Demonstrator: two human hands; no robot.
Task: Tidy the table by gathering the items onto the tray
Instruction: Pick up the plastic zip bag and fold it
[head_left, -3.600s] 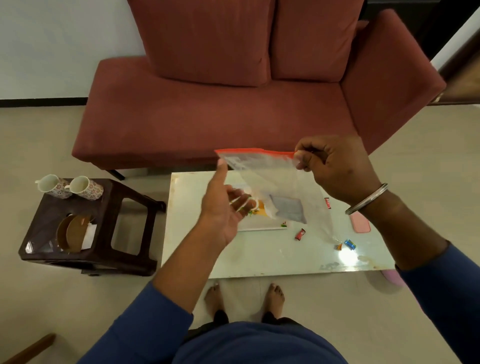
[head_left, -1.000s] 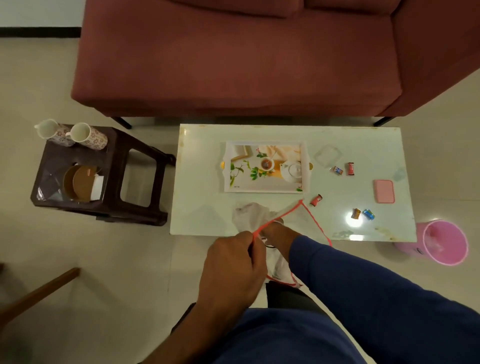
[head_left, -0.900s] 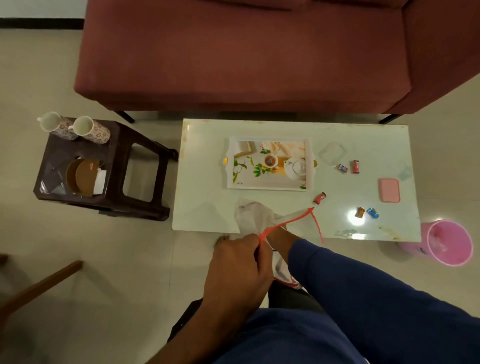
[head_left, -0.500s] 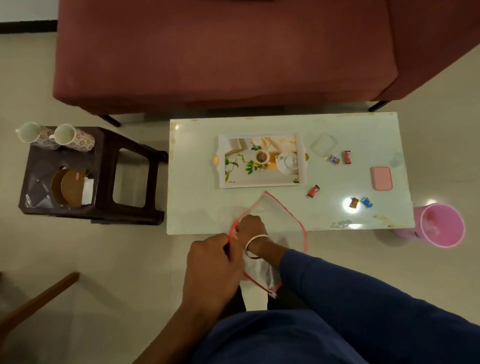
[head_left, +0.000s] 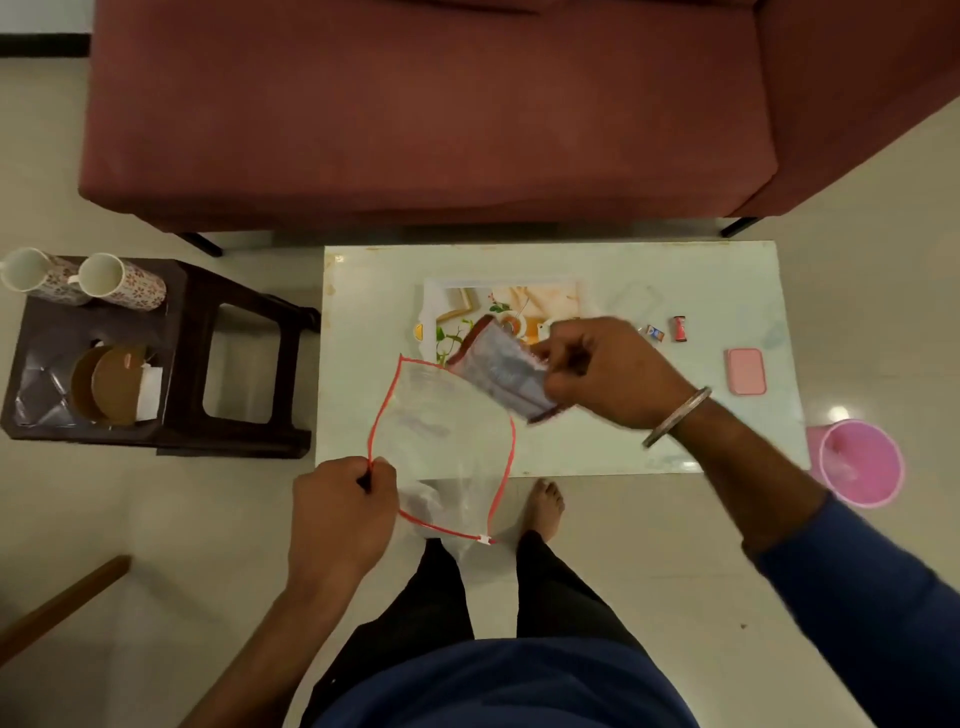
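Stood at the table (head_left: 363, 291), left hand (head_left: 340, 512) pinching the rim of an open bag (head_left: 441, 441), right hand (head_left: 608, 371) clamped on a packet (head_left: 498, 374) above the bag mouth. Tray (head_left: 441, 296) lay beyond, 2 candies (head_left: 667, 330) to its right.

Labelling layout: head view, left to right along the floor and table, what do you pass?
Two floral mugs → dark side stool → zip bag → tray → two small candies → pink case → pink bin.
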